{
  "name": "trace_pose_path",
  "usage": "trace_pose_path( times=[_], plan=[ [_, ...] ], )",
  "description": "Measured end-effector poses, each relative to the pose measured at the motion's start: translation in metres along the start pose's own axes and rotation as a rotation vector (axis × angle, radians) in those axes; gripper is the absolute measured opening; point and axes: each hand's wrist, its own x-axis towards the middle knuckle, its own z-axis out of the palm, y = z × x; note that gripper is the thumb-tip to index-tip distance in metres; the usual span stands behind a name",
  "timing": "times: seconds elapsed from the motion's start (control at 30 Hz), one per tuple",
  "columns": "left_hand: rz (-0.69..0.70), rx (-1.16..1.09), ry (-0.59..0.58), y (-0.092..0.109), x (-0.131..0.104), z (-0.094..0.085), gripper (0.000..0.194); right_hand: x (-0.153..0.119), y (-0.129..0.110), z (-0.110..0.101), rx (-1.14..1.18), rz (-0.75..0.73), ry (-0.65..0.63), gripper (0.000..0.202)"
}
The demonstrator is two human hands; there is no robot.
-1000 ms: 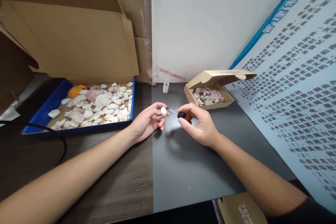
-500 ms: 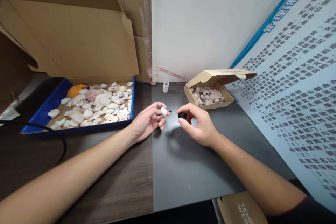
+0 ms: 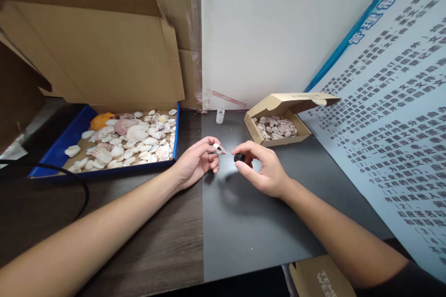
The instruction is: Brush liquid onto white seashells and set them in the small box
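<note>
Between its thumb and fingertips, my left hand point(image 3: 200, 162) pinches a small white shell point(image 3: 217, 147). My right hand point(image 3: 263, 167) grips a black cap point(image 3: 239, 158), from which a thin clear stem points left; its dark tip lies at the shell's face. Whether the tip touches the shell cannot be made out. A small clear glass bottle point(image 3: 220, 116) with a label stands upright beyond the hands, near the white wall.
On the left, a blue-edged box point(image 3: 177, 132) with a raised cardboard lid holds several shells. A smaller open cardboard box point(image 3: 286, 140) of shells sits at the right, beside a printed poster point(image 3: 390, 116). A black cable point(image 3: 81, 185) curves at the left.
The black cap in my right hand has tilted and shifted slightly left and down. Its dark tip has moved from the gap between the hands onto the shell's area.
</note>
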Motion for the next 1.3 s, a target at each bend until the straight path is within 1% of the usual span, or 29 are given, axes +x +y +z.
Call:
trace_pose_path(
  times=[0.13, 0.23, 0.3, 0.4, 0.5, 0.63, 0.77, 0.93, 1.07, 1.2, 1.3],
  plan=[
    [-0.004, -0.007, 0.001, -0.0001, -0.0001, -0.0001, 0.014, 0.0000, -0.0004, -0.0003, 0.000, 0.011, 0.015, 0.014],
    [-0.002, -0.004, -0.003, 0.0002, -0.0003, -0.0003, 0.013, -0.0001, -0.0008, -0.0002, 0.010, -0.010, -0.005, 0.016],
    [0.000, 0.000, 0.002, 0.0003, -0.0005, -0.0002, 0.013, -0.0001, -0.0010, -0.0002, -0.002, 0.000, -0.013, 0.014],
    [-0.002, -0.001, 0.010, 0.0004, -0.0004, 0.0002, 0.014, -0.0001, -0.0010, -0.0005, -0.016, 0.023, 0.002, 0.013],
    [-0.006, -0.010, 0.005, 0.0003, -0.0002, 0.0005, 0.014, 0.0000, -0.0013, -0.0007, -0.021, 0.016, 0.003, 0.015],
    [-0.006, -0.012, 0.001, 0.0003, -0.0001, 0.0007, 0.014, 0.0003, -0.0025, -0.0010, -0.032, 0.023, 0.009, 0.012],
    [-0.007, -0.006, 0.006, 0.0002, 0.0001, 0.0001, 0.015, 0.0002, -0.0023, -0.0009, -0.032, 0.025, 0.036, 0.014],
    [-0.009, 0.027, 0.001, 0.0004, -0.0008, 0.0006, 0.017, 0.0007, -0.0016, -0.0008, -0.032, 0.017, 0.005, 0.013],
    [-0.011, 0.038, 0.004, 0.0009, -0.0015, 0.0014, 0.018, 0.0005, -0.0017, -0.0015, -0.027, 0.015, 0.036, 0.012],
    [-0.017, 0.040, 0.009, 0.0010, -0.0014, 0.0009, 0.018, -0.0007, -0.0016, -0.0014, -0.020, 0.000, 0.026, 0.015],
    [-0.016, 0.036, 0.006, 0.0010, -0.0014, 0.0006, 0.017, -0.0008, -0.0012, -0.0012, -0.018, -0.012, 0.049, 0.016]
  ],
)
